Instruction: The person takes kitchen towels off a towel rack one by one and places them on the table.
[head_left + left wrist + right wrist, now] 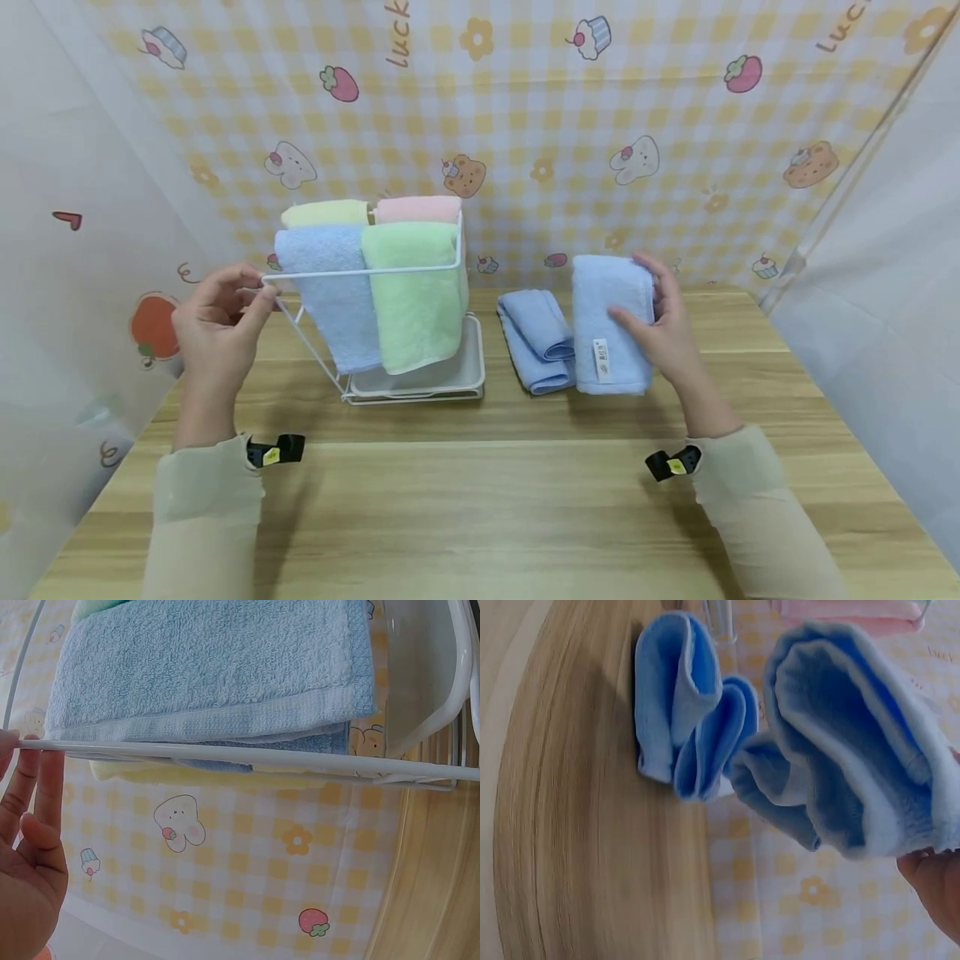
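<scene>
Blue towel in right grip

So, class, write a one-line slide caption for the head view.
Left hand pinches a white rack hung with towels; right hand holds a folded blue towel.

Cloth-walled booth: wood-grain tabletop, cartoon-print backdrop

Soft, bright light, faint shadows across the table
</scene>
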The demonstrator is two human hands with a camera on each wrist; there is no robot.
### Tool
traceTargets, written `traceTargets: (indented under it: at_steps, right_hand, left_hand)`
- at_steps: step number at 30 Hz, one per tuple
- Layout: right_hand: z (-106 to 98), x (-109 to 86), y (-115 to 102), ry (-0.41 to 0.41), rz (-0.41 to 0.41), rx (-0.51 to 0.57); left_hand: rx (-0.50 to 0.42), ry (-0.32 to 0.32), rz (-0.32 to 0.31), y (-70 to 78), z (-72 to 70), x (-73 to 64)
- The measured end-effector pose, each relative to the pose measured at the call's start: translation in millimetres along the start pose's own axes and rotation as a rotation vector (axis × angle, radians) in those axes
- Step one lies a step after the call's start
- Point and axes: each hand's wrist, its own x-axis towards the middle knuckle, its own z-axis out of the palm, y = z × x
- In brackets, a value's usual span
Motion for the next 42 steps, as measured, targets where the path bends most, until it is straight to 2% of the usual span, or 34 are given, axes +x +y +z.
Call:
traceTargets:
  at_steps: [6, 10, 13, 17, 20, 22, 26, 29, 32, 38, 42]
  right_hand:
    - [-11.7, 7.9, 13.0, -0.104, 0.121, -0.04]
    - [-14.4, 15.6, 24.1, -0.171, 0.236, -0.075]
    - [-14.9, 21.9, 32.9, -0.198, 0.284, -0.101]
    - [-13.8, 28.7, 43.6, -0.187, 0.299, -0.14]
    - [-11.9, 32.3, 52.7, -0.163, 0.301, -0.159]
    - [-10.4, 33.3, 59.3, -0.147, 0.299, -0.153]
    - [-7.8, 33.9, 71.4, -0.139, 0.302, -0.136]
    - [-8.2, 34.2, 78.9, -0.15, 0.302, -0.166]
    - [-9.6, 34.6, 85.0, -0.162, 0.301, -0.228]
    - [-8.4, 36.8, 93.0, -0.242, 0.318, -0.353]
    - [-5.6, 38.2, 93.7, -0.278, 0.318, -0.394]
  left_hand:
    - [0.008, 0.01, 0.005, 0.4, -0.6, -0.6]
    - [-0.025, 0.005, 0.011, -0.8, 0.1, 0.2]
    - [-0.063, -0.008, 0.02, -2.5, 0.1, -0.2]
    - [-0.063, -0.018, 0.036, -2.5, -0.1, -0.8]
    - [-0.015, -0.01, 0.038, -0.9, 0.8, -0.3]
    - [0.02, -0.006, 0.035, 0.3, 1.5, 0.2]
    - [0.012, -0.002, 0.024, 1.0, 2.3, 0.3]
    - [-0.014, 0.004, 0.015, 0.0, 2.8, -0.6]
    - [0.008, 0.0, 0.019, -1.5, 3.1, -1.1]
    - [-0.006, 0.005, 0.002, -3.3, 2.3, 0.4]
    - [0.001, 0.011, -0.005, -1.8, 1.3, 0.2]
